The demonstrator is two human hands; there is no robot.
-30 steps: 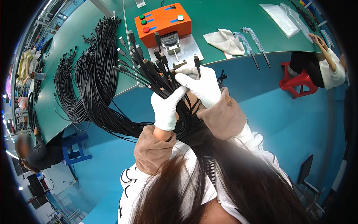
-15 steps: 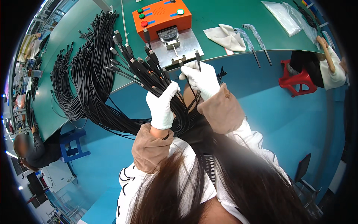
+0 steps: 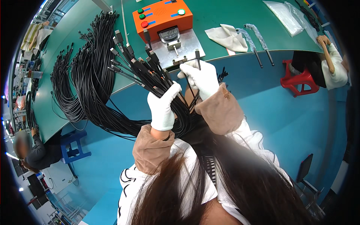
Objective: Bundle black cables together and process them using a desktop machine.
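Green bench (image 3: 225, 13) spans the top of the view, front edge facing the wearer, blue floor (image 3: 270, 123) below it. Orange box (image 3: 161, 17) with coloured buttons sits back from the front edge; digital gauge (image 3: 170, 34) and metal plate (image 3: 191, 44) in front of it, plate reaching nearly to the edge. Black cable heap (image 3: 93, 71) lies left of the box, its lengths draping over the front edge toward the lap. Red stool (image 3: 298, 80) off the right part of the bench, a co-worker's hands (image 3: 325, 41) at that edge; blue stool (image 3: 75, 148) at lower left, another person (image 3: 39, 150) beside it. Grip: left hand (image 3: 162, 108), gloved, clamped round the cable bundle (image 3: 150, 73), fingers and thumb wrapped, connector ends fanning up-left past the front edge. Right hand (image 3: 202, 77), gloved, fingers together, pinched on a cable (image 3: 197, 55), its connector end upright above the knuckles, just off the plate's front edge; can't tell if the fingertips touch the plate. Edges: grey cloth (image 3: 227, 39) near the front edge right of the plate, two plastic-wrapped rods (image 3: 258, 39) beside it overhanging that edge, clear bag (image 3: 283, 18) farther right. Green strip separates plate and cloth; blue floor shows right of the right sleeve.
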